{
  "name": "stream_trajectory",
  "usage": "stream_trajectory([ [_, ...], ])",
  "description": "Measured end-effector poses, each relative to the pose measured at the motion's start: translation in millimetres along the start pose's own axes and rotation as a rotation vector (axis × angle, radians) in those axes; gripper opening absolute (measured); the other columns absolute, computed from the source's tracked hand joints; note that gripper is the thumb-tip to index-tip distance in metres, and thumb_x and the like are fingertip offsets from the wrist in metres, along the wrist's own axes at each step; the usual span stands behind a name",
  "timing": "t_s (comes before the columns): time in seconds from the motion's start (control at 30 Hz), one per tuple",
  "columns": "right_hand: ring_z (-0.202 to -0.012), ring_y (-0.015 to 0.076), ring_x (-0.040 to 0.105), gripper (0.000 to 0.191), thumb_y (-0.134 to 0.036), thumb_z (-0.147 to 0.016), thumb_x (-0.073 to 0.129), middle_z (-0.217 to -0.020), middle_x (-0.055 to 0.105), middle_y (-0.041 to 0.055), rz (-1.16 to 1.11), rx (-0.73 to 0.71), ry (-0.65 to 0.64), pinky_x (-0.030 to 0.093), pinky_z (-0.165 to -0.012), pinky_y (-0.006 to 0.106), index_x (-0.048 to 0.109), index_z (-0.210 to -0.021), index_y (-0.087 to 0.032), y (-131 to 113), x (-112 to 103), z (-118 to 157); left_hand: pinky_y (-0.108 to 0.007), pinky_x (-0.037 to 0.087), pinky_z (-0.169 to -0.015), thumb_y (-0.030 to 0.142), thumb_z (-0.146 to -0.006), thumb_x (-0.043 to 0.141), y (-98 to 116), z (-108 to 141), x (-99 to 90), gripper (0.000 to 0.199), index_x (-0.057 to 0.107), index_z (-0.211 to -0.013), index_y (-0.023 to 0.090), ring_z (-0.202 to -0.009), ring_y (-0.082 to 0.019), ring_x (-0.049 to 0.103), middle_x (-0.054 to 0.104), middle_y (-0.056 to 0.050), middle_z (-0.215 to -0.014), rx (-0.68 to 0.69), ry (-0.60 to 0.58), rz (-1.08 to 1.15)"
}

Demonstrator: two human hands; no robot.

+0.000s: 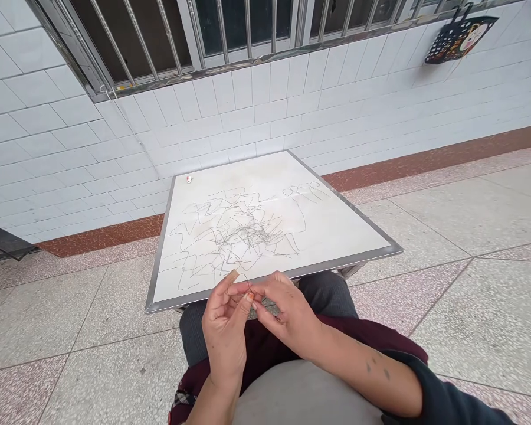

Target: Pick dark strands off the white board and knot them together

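My left hand (225,330) and my right hand (292,310) meet just in front of the table's near edge, above my lap. Between their pinched fingertips is a thin dark wire (246,279), part of it curving up in a small arc. My fingers cover the rest of it. Beyond them, a tangle of thin wires (248,233) lies in the middle of the white table (349,236). Several bent, zigzag wires (183,260) spread out on the left side. Looped wire pieces (303,188) lie toward the far right.
A grey metal edge borders the table, whose far side stands by a white tiled wall (230,121). A small red and white item (189,179) sits at the far left corner. Barred windows (248,29) are above, and a patterned bag (458,40) hangs at upper right.
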State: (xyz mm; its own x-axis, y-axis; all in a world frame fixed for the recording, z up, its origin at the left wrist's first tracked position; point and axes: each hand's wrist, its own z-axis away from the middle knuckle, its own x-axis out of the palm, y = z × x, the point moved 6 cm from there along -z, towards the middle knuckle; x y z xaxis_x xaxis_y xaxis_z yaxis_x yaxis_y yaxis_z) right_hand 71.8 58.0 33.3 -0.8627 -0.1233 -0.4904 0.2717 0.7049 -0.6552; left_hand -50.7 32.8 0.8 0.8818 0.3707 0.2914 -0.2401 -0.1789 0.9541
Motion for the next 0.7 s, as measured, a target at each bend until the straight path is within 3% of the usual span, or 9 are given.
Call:
stream_trajectory([
  [0.17, -0.076, 0.0171, 0.049, 0.023, -0.011, -0.084, 0.054, -0.080, 0.063, 0.0020, 0.018, -0.052, 0.021, 0.040, -0.070, 0.032, 0.058, -0.105, -0.019, 2.8, 3.6, 3.0, -0.024, 0.051, -0.081, 0.019, -0.077, 0.072, 1.9, 1.6, -0.3, 0.042, 0.061, -0.116, 0.025, -0.078, -0.010, 0.063, 0.066, 0.001, -0.091, 0.004, -0.003, 0.068],
  [0.4, -0.075, 0.0167, 0.047, 0.023, -0.016, -0.092, 0.048, -0.083, 0.062, 0.0035, 0.096, -0.093, -0.034, 0.040, -0.072, 0.032, 0.056, -0.113, -0.019, 5.6, 9.9, 6.2, -0.022, 0.046, -0.085, 0.020, -0.075, 0.073, 0.0, 2.9, -6.3, 0.039, 0.063, -0.113, 0.026, -0.089, -0.011, 0.060, 0.065, 0.001, -0.091, 0.021, 0.072, 0.033],
  [0.7, -0.075, 0.0168, 0.050, 0.015, -0.015, -0.093, 0.046, -0.083, 0.063, 0.0043, 0.146, -0.154, -0.033, 0.041, -0.071, 0.033, 0.057, -0.103, -0.019, 3.4, 8.3, 3.6, -0.026, 0.046, -0.087, 0.023, -0.075, 0.073, -3.1, 3.9, -9.1, 0.041, 0.063, -0.114, 0.023, -0.088, -0.012, 0.059, 0.065, -0.002, -0.092, -0.020, 0.088, 0.005],
])
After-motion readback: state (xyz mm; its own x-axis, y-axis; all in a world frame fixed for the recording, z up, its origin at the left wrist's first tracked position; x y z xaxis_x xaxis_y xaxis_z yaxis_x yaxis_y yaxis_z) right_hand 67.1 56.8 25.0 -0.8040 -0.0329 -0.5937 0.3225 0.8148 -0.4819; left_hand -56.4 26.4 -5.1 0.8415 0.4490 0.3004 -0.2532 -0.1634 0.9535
